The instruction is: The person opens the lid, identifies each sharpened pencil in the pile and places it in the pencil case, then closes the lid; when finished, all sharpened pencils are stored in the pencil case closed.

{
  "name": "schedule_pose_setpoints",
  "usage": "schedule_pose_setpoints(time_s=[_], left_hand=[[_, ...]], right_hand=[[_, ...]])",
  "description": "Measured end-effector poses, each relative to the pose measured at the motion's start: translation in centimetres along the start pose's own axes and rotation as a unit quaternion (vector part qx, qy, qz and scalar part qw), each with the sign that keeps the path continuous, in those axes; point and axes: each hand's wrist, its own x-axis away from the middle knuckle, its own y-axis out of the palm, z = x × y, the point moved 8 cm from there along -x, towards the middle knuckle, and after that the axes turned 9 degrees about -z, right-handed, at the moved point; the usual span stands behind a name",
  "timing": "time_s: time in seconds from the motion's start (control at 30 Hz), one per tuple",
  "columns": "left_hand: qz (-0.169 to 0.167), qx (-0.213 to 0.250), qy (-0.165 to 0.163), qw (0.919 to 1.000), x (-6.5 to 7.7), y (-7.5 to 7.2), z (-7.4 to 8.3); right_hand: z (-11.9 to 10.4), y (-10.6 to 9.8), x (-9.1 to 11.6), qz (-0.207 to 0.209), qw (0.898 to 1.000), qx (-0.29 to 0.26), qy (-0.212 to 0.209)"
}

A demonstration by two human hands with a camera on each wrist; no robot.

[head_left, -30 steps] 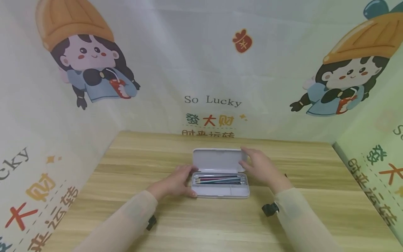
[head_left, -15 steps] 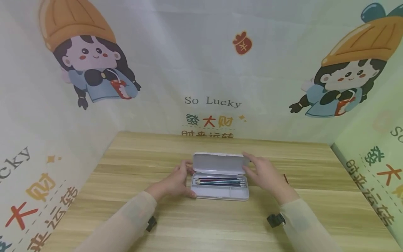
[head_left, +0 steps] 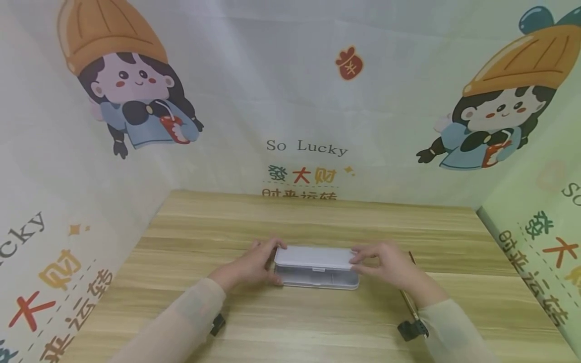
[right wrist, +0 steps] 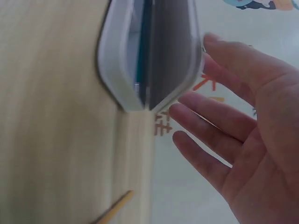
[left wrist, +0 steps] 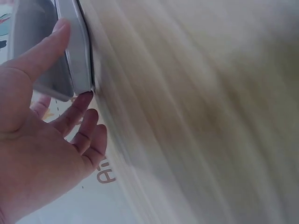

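Note:
A white pencil case (head_left: 304, 277) lies lengthwise on the wooden table, its lid (head_left: 317, 256) tilted forward over the tray and partly lowered. My left hand (head_left: 249, 264) grips the case's left end, thumb at the front and fingers toward the back. At the other end my right hand (head_left: 390, 264) holds the lid by its right edge, thumb near the front corner and index finger over the outer face. Through the gap, the right wrist view shows a teal pencil (right wrist: 144, 51) inside. From the head view the lid hides the pencils.
A slim brown stick (head_left: 410, 302), like a pencil or brush, lies on the table (head_left: 290, 327) under my right forearm. Printed cloth (head_left: 308, 101) with cartoon figures stands behind the table and along both sides.
The lid has swung from standing upright at the back to leaning forward over the tray, covering the pencils. My right hand came forward and down with it; the left hand has stayed at its end.

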Motion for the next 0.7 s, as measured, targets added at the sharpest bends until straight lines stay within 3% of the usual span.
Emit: schedule_pose_setpoints(time_s=[0.13, 0.37, 0.5, 0.7], left_hand=[[-0.008, -0.009, 0.002, 0.9999, 0.1, 0.1, -0.2], [-0.018, -0.024, 0.030, 0.9991, 0.3, -0.1, -0.2], [-0.028, -0.015, 0.026, 0.9991, 0.5, 0.0, -0.4], [-0.018, -0.028, 0.024, 0.9992, 0.8, -0.1, -0.2]], right_hand=[[1.0, 1.3, 0.2, -0.022, 0.999, -0.026, 0.002], [2.2, 2.8, -0.1, -0.033, 0.998, -0.004, 0.048], [2.6, 3.1, -0.1, -0.038, 0.997, -0.001, 0.073], [2.6, 3.4, -0.2, -0.036, 0.996, 0.004, 0.084]])
